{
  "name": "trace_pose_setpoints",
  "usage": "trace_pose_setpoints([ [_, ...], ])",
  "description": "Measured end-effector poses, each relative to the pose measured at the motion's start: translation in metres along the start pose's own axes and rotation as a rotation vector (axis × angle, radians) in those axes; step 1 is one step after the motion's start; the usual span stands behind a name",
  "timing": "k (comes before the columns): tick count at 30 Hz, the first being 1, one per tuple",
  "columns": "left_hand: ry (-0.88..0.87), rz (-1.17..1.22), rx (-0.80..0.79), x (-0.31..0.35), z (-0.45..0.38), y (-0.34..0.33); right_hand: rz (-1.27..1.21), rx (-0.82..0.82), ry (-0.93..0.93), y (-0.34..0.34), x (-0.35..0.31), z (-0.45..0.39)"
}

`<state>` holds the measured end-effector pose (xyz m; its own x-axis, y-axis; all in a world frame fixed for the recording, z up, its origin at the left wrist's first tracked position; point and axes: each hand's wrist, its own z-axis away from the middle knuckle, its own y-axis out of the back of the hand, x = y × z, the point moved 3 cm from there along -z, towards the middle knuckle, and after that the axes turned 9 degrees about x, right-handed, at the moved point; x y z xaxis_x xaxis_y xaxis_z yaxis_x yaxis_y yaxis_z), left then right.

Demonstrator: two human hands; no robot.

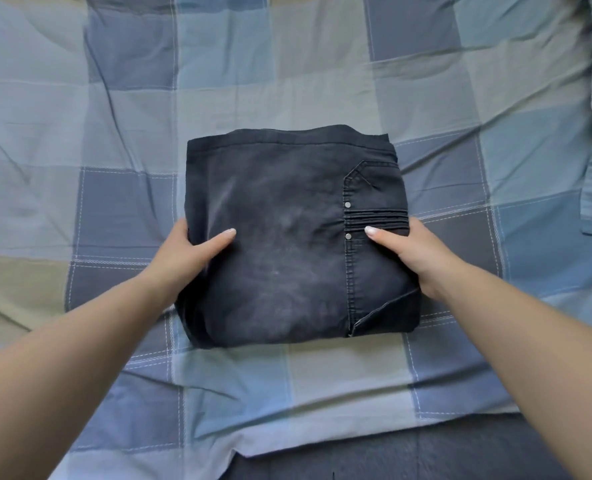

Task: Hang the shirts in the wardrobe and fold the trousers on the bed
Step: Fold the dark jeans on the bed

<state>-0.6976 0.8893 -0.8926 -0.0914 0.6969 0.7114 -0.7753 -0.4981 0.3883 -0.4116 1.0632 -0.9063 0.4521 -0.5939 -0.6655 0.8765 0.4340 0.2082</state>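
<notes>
A single head-worn wide-angle camera looks steeply down and forward from above the bed's near edge; both forearms enter from the bottom corners. It sits close over the checked bedcover (121, 109), which fills nearly the whole frame and bows at the edges; no second view shares it.

Folded trousers (287, 237) (dark) on checked bed (114, 98)

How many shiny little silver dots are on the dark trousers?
2. Both sit on the stitched seam on the right part of the folded trousers: the upper stud above the ribbed panel, the lower stud below it, beside the right hand's thumb. Folds may hide more.
</notes>
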Motion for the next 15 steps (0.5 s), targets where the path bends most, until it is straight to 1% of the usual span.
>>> trace_pose_setpoints([
  [6,0.028,0.033,-0.04,0.01,0.007,-0.025,-0.002,0.047,0.053,-0.004,0.0,0.009],
  [8,0.025,0.045,-0.025,0.01,0.012,-0.026,-0.029,0.055,0.063,-0.002,-0.001,0.017],
  [11,0.029,0.094,-0.001,0.016,0.031,-0.024,-0.075,0.053,0.045,0.005,0.0,0.034],
  [15,0.035,0.078,-0.013,0.03,0.062,-0.006,-0.108,0.025,0.022,0.012,-0.007,0.071],
])
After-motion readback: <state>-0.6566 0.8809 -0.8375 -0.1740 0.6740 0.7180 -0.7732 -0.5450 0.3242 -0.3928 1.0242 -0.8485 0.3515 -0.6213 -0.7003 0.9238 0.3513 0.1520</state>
